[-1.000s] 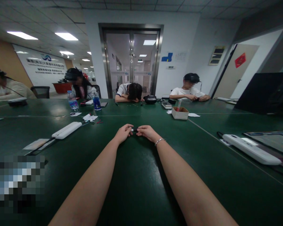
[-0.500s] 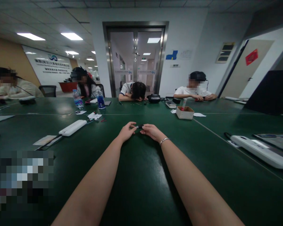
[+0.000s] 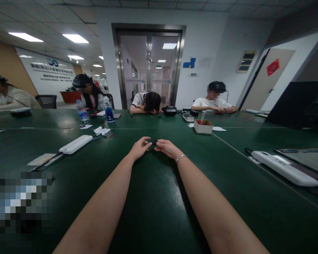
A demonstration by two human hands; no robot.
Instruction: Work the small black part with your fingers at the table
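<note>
Just above the green table (image 3: pixel 151 197), my two hands meet over a small black object with a silvery end (image 3: pixel 154 142). It may be a USB stick, but it is too small to be sure. My left hand (image 3: pixel 139 149) pinches the silvery end between thumb and fingers. Closed round the black end is my right hand (image 3: pixel 168 148), with a silver bracelet on its wrist. The fingers hide part of the object.
Beyond my hands stand an open cardboard box (image 3: pixel 203 127) and two bottles (image 3: pixel 109 112). White power strips lie left (image 3: pixel 76 144) and right (image 3: pixel 283 168). Paper scraps (image 3: pixel 102 130) lie front left. Several people sit across the table, one person (image 3: pixel 148 103) with head down.
The view has swung slightly right, so everything sits a little further left. Both hands keep their grip on the small black object, with barely any shift between them.
</note>
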